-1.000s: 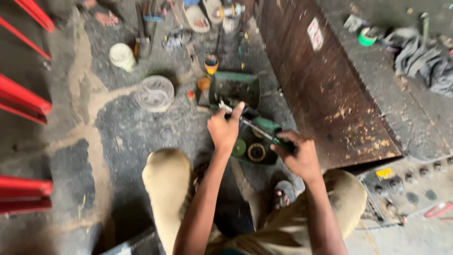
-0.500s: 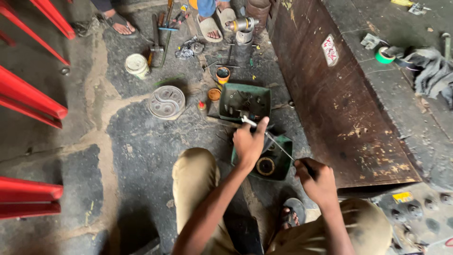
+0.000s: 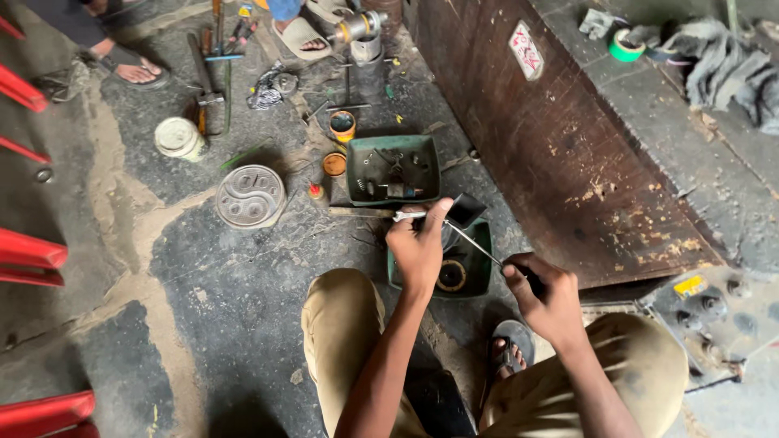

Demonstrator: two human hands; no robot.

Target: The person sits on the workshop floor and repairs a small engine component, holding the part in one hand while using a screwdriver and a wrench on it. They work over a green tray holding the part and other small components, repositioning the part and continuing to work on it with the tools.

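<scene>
You sit low on the floor (image 3: 203, 308) with both knees up, and your two hands work over a small green casing (image 3: 479, 272) that lies between your feet. Your left hand (image 3: 418, 247) is closed around a thin metal tool (image 3: 406, 216), its tip pointing to the left. Your right hand (image 3: 545, 294) is closed on the dark handle of a screwdriver (image 3: 479, 247), and the thin shaft goes up and left toward a black part (image 3: 466, 209) at the top edge of the casing. Inside the casing you can see one round ring (image 3: 451, 276), partly hidden by your left wrist.

Just behind the casing stands one green tray (image 3: 393, 169) with small loose parts inside; I cannot count them. To the left of the tray there are two small open tins (image 3: 342, 125), one above the other, and one small red-capped piece (image 3: 314, 191). Further left lies one round metal cover (image 3: 250, 196) and one white jar (image 3: 178, 138). At the top edge you see several hand tools (image 3: 213, 73) and two sandalled feet of other persons (image 3: 130, 69), well apart from your hands.

On your right a big rusty brown metal box (image 3: 568, 138) stands very near your right hand. On the grey ledge behind it lie one green tape roll (image 3: 625, 45) and a grey cloth (image 3: 722, 65). Red bars (image 3: 28, 255) cross the left side of the view.
</scene>
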